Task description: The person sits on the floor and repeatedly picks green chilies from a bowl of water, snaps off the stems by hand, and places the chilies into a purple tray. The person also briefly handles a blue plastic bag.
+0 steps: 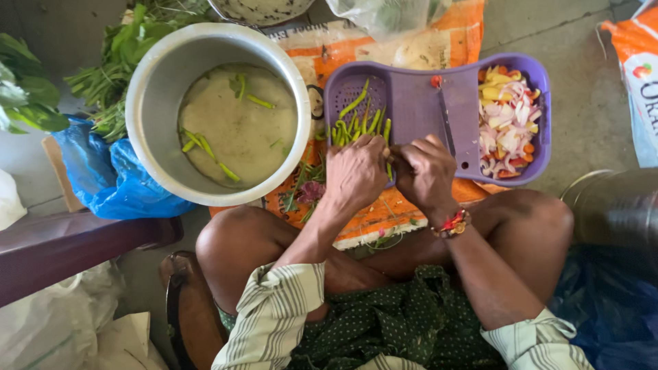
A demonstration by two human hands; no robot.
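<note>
Both hands (387,171) hide whatever bean (388,168) they pinch.

The person wore a pale shirt with thin dark stripes, its sleeves rolled near the elbows, a dark green dotted cloth across the lap, and a red-and-gold band (451,224) on the right wrist.

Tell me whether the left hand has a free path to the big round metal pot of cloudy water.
Probably yes. The left hand rests on green beans at the purple plastic tray's near edge, and the big round metal pot stands open-topped just beside it, with nothing between them.
</note>
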